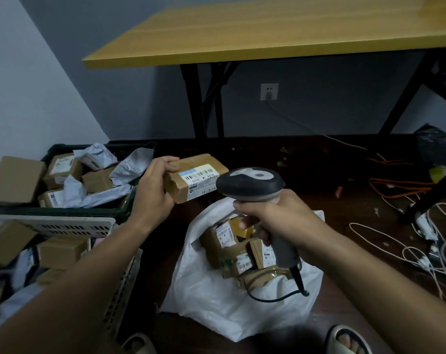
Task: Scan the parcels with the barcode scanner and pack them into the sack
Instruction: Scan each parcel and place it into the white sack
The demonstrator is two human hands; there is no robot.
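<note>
A: Why is the sack open on the floor below the hands?
B: Likely so scanned parcels drop straight in; some already lie inside.
A: And the box?
B: The left hand grips it, fingers curled around its end, label tilted up.
A: The scanner?
B: The right hand is wrapped round its handle, head just beside the label.

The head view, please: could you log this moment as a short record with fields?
left hand: holds a cardboard parcel, label facing up
right hand: grips the barcode scanner, head beside the label
sack: white, open on the floor, parcels inside
dark crate: boxes and mailers
pale basket: more boxes
</note>
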